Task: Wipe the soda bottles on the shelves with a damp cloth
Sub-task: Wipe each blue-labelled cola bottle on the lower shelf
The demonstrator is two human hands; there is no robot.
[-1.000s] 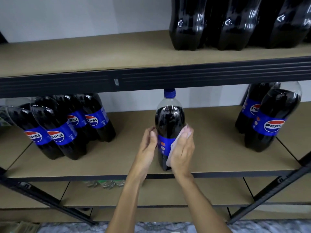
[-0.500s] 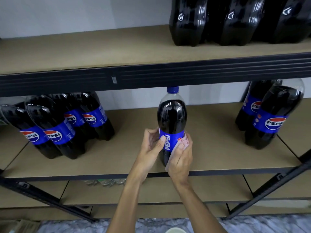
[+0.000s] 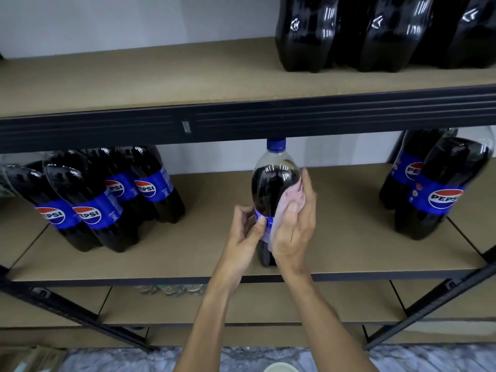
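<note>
the soda bottle point(image 3: 273, 189) stands upright near the middle shelf point(image 3: 335, 253)'s front edge. the left hand point(image 3: 245, 234) grips its label; the right hand point(image 3: 294, 226) presses a pink cloth point(image 3: 291, 196) around its side.

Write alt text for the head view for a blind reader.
A left hand grips an upright cola bottle at a shelf while the right hand holds a pink cloth against its side. More bottles flank it.

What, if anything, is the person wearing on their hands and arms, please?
Nothing that shows. The left hand and right hand are ungloved, with no rings visible. The left forearm and right forearm are bare, with no sleeves, watch or bracelet in view.
</note>
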